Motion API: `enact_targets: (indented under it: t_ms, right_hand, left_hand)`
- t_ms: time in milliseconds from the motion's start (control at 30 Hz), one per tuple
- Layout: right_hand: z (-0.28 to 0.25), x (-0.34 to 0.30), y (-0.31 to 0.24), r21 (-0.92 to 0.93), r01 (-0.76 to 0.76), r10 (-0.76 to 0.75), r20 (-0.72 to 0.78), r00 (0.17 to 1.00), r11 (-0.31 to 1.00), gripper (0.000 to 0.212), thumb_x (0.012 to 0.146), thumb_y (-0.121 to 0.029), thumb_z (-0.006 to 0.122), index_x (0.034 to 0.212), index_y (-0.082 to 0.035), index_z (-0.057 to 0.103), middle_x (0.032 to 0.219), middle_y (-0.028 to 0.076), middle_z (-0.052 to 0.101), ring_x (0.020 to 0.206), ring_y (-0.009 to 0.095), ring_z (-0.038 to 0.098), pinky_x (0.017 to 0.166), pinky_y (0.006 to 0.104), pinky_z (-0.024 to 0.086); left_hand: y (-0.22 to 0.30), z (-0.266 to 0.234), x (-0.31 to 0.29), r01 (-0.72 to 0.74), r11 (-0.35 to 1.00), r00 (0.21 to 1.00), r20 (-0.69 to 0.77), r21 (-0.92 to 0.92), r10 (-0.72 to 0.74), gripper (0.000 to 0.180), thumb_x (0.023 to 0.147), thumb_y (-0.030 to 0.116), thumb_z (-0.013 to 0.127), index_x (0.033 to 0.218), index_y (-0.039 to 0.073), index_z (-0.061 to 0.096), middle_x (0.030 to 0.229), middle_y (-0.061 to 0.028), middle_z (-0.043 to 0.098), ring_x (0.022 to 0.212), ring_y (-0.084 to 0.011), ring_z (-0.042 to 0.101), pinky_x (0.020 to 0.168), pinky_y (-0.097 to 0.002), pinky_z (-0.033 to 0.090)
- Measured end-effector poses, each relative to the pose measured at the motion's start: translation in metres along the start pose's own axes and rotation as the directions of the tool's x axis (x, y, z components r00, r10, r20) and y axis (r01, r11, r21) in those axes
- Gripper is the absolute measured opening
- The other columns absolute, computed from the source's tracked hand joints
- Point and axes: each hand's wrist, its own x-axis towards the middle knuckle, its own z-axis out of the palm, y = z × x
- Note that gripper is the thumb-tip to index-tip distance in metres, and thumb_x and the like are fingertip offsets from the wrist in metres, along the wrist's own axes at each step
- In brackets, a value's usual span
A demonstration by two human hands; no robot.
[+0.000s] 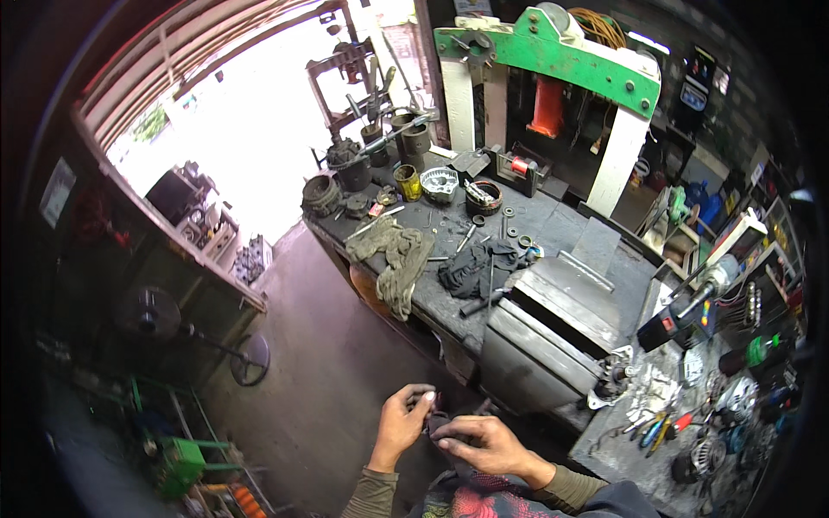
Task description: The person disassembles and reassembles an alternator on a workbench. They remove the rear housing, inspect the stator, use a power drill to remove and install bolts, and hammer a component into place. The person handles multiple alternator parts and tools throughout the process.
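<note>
While many things crowd the workshop, the long, dark-topped table (546,217) takes up the most room. Rising along the table's far side is a green-and-white steel frame (535,56). On the table's near edge, toward the right, sits a grey, slotted sheet-metal box (527,367); farther left, an olive-grey crumpled rag (401,255) droops over that same edge.

In front of the table, off its near edge, are the bare left hand (402,425) and the bare right hand (490,445), each with thumb and fingertips drawn together, apparently pinching one thing between them. A yellow cylindrical can (407,182) stands toward the table's far left.

Smallest is the little dark piece (439,420) between both hands, in front of the table rather than on it. Fingers hide much of it, so its material is hard to tell. It is probably light and perhaps pliable, possibly slippery if greasy; its opposite edges seem the best hold, with a gentle fingertip pinch from each side.
</note>
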Motion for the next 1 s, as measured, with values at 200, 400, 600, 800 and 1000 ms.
enact_targets:
  t_ms: [200,400,600,800,1000]
  right_hand:
    - [0.033,0.121,0.045,0.171,-0.094,0.124,-0.176,0.977,0.981,0.027,0.098,-0.023,0.073,0.113,-0.001,0.076,0.106,0.016,0.078,0.097,0.028,0.075,0.086,0.0375,0.057]
    - [0.010,0.231,0.067,0.412,-0.129,0.344,-0.505,0.792,0.902,0.024,0.099,-0.020,0.071,0.113,0.000,0.076,0.103,0.011,0.079,0.095,0.017,0.072,0.086,0.0323,0.055]
    - [-0.063,0.317,0.105,0.291,0.014,0.266,-0.890,0.370,0.957,0.018,0.100,-0.015,0.069,0.104,0.001,0.075,0.076,-0.001,0.065,0.067,0.007,0.059,0.059,0.0260,0.047]
    - [-0.257,0.405,0.172,0.158,-0.252,0.136,-0.986,-0.100,0.955,0.027,0.096,-0.023,0.070,0.097,0.004,0.075,0.080,0.018,0.074,0.071,0.025,0.071,0.066,0.0388,0.053]
    - [-0.353,0.444,0.211,0.249,-0.873,0.503,-0.864,-0.005,0.420,0.055,0.084,-0.044,0.083,0.115,0.002,0.078,0.120,0.024,0.075,0.117,0.038,0.071,0.100,0.0443,0.056]
  left_hand:
    - [0.045,-0.041,0.142,-0.035,0.971,0.995,0.103,0.237,0.011,0.027,0.104,0.017,0.068,0.121,-0.003,0.069,0.089,-0.0038,0.070,0.080,-0.0090,0.063,0.072,-0.0259,0.054]
    - [0.041,-0.126,0.230,0.071,0.918,0.967,0.200,0.391,-0.160,0.027,0.104,0.018,0.069,0.120,-0.004,0.069,0.089,-0.0053,0.072,0.076,-0.0092,0.065,0.068,-0.0260,0.053]
    - [0.009,-0.206,0.302,0.304,0.863,0.919,0.116,0.404,-0.378,0.026,0.103,0.020,0.071,0.115,-0.003,0.071,0.085,-0.0053,0.072,0.071,-0.0098,0.065,0.065,-0.0264,0.053]
    - [0.009,-0.269,0.403,0.088,0.839,0.886,0.343,0.537,-0.313,0.027,0.101,0.019,0.072,0.116,-0.004,0.071,0.084,-0.0066,0.073,0.069,-0.0116,0.066,0.064,-0.0282,0.055]
    - [0.035,-0.369,0.490,0.113,0.805,0.931,0.220,0.582,-0.290,0.028,0.100,0.018,0.073,0.115,-0.006,0.071,0.086,-0.0094,0.074,0.074,-0.0134,0.070,0.066,-0.0288,0.057]
